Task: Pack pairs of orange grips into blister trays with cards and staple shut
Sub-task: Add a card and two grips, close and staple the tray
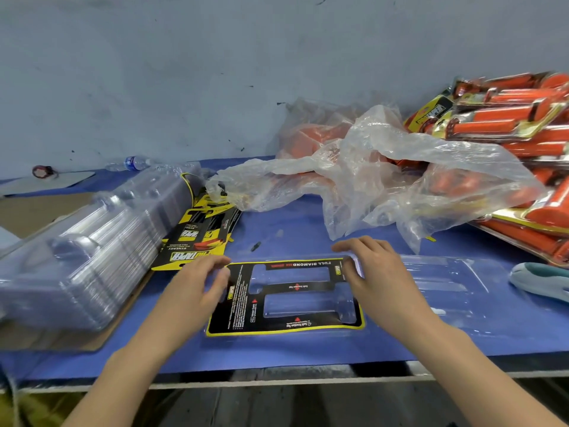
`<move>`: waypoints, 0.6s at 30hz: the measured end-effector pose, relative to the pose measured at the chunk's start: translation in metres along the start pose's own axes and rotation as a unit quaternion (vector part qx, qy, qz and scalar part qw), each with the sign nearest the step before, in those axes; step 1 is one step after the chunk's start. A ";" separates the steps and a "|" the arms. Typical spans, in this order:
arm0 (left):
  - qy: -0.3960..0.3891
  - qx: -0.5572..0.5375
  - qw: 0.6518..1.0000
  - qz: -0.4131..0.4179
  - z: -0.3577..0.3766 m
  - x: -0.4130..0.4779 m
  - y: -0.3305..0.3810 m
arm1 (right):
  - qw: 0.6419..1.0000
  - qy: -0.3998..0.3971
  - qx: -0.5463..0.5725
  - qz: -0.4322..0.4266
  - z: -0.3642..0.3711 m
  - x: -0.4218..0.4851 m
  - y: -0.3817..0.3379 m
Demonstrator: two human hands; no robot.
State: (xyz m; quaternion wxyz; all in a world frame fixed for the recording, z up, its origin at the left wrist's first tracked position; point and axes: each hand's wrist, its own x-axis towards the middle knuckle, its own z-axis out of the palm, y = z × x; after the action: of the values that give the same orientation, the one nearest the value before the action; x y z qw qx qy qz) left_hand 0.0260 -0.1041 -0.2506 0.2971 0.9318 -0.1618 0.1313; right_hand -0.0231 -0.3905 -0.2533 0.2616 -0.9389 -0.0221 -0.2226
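Glossy black-yellow card (240, 312) (in clear tray (446, 282)) — left hand (197, 291), right hand (381, 278) press it, fingers relaxed

Left hand (197, 291) and right hand (378, 272) touching card (234, 309) (black, yellow-edged), clear blister tray (446, 282) beneath
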 end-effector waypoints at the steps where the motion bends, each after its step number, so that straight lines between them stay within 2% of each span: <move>1: 0.005 -0.001 1.000 -0.024 -0.001 0.002 -0.006 | 1.000 0.001 -0.007 -0.008 0.001 0.001 -0.003; 7: -0.003 0.027 0.993 -0.113 0.000 0.005 -0.027 | 0.999 0.003 -0.029 -0.016 0.005 0.009 -0.014; 12: -0.025 0.022 0.995 -0.094 0.004 0.010 -0.024 | 1.000 0.024 -0.012 -0.016 0.009 0.016 -0.020; 18: -0.061 0.040 0.992 -0.105 0.016 0.010 -0.018 | 0.999 0.007 -0.039 -0.009 0.020 0.024 -0.020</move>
State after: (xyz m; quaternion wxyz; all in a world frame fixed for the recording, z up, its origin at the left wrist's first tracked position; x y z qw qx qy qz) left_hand 0.0448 -0.1024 -0.2690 0.2611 0.9611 -0.0756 0.0488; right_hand 0.0032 -0.3650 -0.2486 0.2233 -0.9466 -0.0202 -0.2318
